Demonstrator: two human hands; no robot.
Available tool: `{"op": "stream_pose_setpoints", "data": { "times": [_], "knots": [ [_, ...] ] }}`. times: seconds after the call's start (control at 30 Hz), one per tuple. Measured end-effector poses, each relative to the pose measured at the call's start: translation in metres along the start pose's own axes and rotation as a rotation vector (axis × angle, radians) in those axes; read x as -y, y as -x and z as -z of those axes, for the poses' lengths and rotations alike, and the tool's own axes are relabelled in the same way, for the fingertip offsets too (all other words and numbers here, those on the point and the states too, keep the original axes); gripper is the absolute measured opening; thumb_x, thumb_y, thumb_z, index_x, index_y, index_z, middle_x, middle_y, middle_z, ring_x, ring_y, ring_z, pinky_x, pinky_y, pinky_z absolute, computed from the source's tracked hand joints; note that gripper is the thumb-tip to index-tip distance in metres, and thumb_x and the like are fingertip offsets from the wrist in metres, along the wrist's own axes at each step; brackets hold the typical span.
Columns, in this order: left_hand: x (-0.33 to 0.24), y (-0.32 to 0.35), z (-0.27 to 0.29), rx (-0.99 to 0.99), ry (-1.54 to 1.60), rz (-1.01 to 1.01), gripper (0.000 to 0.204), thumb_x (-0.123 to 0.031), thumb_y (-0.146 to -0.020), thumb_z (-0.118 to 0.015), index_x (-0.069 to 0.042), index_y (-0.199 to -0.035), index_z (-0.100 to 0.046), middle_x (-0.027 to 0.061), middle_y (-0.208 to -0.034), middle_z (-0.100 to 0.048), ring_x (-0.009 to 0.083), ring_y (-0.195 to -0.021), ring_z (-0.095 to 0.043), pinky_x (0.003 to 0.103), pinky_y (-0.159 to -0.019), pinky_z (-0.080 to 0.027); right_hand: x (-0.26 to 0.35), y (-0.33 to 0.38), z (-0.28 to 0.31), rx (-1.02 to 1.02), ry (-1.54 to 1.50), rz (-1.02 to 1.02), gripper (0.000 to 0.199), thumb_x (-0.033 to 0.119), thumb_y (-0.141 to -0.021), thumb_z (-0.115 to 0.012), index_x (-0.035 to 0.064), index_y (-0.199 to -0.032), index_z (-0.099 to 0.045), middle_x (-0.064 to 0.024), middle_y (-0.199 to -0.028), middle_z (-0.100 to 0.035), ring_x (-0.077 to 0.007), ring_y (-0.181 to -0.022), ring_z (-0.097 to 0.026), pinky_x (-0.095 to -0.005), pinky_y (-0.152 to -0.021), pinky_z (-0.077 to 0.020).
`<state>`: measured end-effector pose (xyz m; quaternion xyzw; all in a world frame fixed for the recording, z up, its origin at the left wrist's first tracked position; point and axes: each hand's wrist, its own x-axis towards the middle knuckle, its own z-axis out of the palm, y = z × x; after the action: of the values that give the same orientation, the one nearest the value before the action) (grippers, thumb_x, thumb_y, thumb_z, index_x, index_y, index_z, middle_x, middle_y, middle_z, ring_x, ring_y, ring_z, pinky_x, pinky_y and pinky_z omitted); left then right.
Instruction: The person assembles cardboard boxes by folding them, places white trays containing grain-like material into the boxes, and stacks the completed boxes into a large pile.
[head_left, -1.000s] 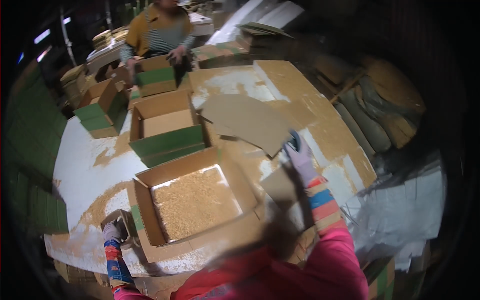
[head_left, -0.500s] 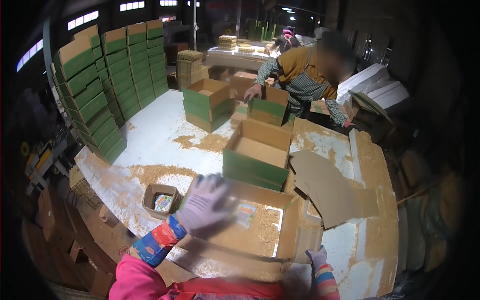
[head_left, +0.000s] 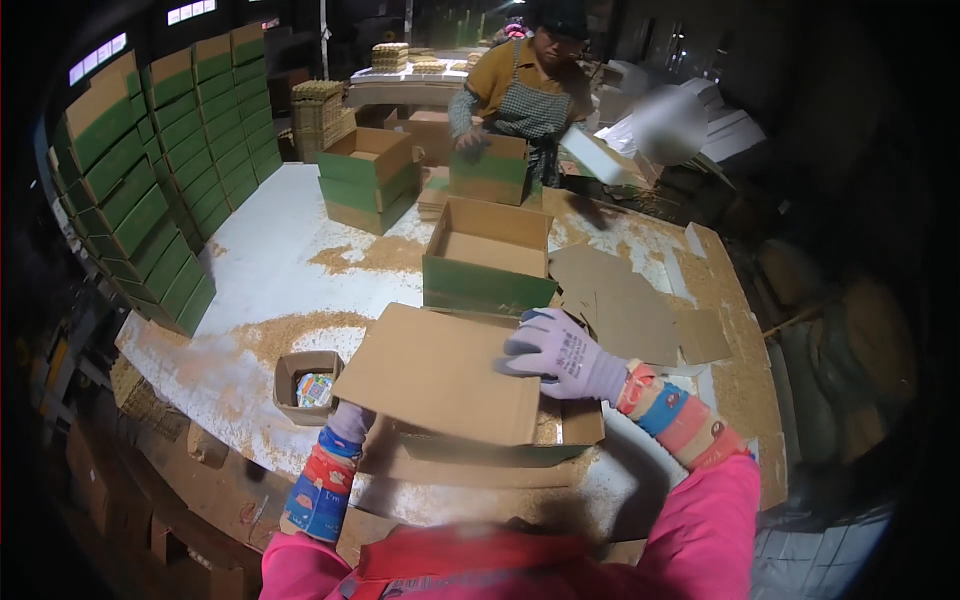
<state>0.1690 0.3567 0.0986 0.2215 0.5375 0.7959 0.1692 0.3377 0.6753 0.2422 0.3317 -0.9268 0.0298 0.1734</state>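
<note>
A flat brown cardboard sheet [head_left: 440,375] lies tilted above an open cardboard box [head_left: 500,447] and hides most of its inside. My gloved right hand [head_left: 568,355] grips the sheet's right side, fingers bent over its top face. At the sheet's lower left corner is my gloved left hand [head_left: 351,422], closed on the edge; its fingers are mostly hidden beneath the cardboard. A strip of sawdust and a white edge show in the box near its right end. Left of the box stands a small carton [head_left: 305,388] with colourful printed cards [head_left: 314,390] inside.
Beyond the box stands an open green-and-brown box [head_left: 490,262], beside loose cardboard sheets [head_left: 615,300]. Tall stacks of green boxes [head_left: 165,215] line the left side. Across the table, a co-worker [head_left: 525,90] touches another box [head_left: 488,170] near a white slab [head_left: 592,153]. Sawdust covers parts of the white tabletop [head_left: 260,235].
Both my hands now hold the cardboard sheet over the box; before, my left hand hovered empty above it and my right was at its lower right. The co-worker has straightened, and a white slab appears.
</note>
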Motion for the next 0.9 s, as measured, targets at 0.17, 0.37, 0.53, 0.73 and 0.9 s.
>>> {"op": "stream_pose_setpoints", "data": {
  "times": [0.17,0.37,0.53,0.73,0.9],
  "knots": [
    [-0.082,0.006,-0.057,0.032,-0.744,-0.645,0.054,-0.032,-0.101,-0.041,0.000,-0.144,-0.040,0.0218,-0.142,-0.046,0.0332,-0.132,-0.045,0.041,-0.115,-0.029,-0.016,0.010,-0.039,0.450,0.304,0.062,0.046,0.017,-0.067,-0.068,0.0204,-0.113,-0.061,-0.0049,-0.099,-0.055,-0.0256,-0.100,-0.054,-0.0461,-0.093,-0.0395],
    [-0.097,-0.018,-0.128,1.155,-1.571,0.272,0.062,-0.050,-0.093,-0.053,-0.006,-0.136,-0.053,0.0203,-0.128,-0.060,0.0311,-0.124,-0.054,0.044,-0.109,-0.036,0.019,0.018,-0.029,0.794,-0.173,-0.266,0.072,0.031,-0.079,-0.071,0.0100,-0.143,-0.044,-0.0173,-0.135,-0.052,-0.0343,-0.125,-0.049,-0.0508,-0.108,-0.0333],
    [-0.030,-0.020,-0.038,0.107,-0.485,0.071,0.060,-0.020,-0.091,-0.063,0.000,-0.143,-0.043,0.0166,-0.139,-0.052,0.0248,-0.131,-0.048,0.036,-0.112,-0.035,0.010,0.104,-0.008,-0.232,-0.721,-1.145,0.059,0.025,-0.089,-0.064,0.0029,-0.140,-0.045,-0.0152,-0.144,-0.047,-0.0316,-0.129,-0.047,-0.0407,-0.108,-0.0384],
    [0.061,0.009,-0.023,0.312,-1.152,0.312,0.099,-0.050,-0.078,-0.073,-0.005,-0.152,-0.024,0.0209,-0.150,-0.035,0.0314,-0.139,-0.036,0.039,-0.117,-0.025,0.046,0.126,-0.110,0.029,-1.095,-1.021,0.058,0.037,-0.096,-0.059,0.0041,-0.142,-0.044,-0.0128,-0.139,-0.051,-0.0242,-0.125,-0.050,-0.0364,-0.105,-0.0404],
    [0.030,0.009,-0.061,0.291,-0.407,0.335,0.115,-0.015,-0.069,-0.088,0.006,-0.152,-0.011,0.0171,-0.147,-0.039,0.0222,-0.133,-0.041,0.034,-0.109,-0.038,0.055,0.126,-0.121,-0.236,-1.293,-1.136,0.054,0.032,-0.100,-0.054,-0.0006,-0.141,-0.043,-0.0116,-0.132,-0.055,-0.0190,-0.119,-0.053,-0.0320,-0.100,-0.0445]
  ]
}}
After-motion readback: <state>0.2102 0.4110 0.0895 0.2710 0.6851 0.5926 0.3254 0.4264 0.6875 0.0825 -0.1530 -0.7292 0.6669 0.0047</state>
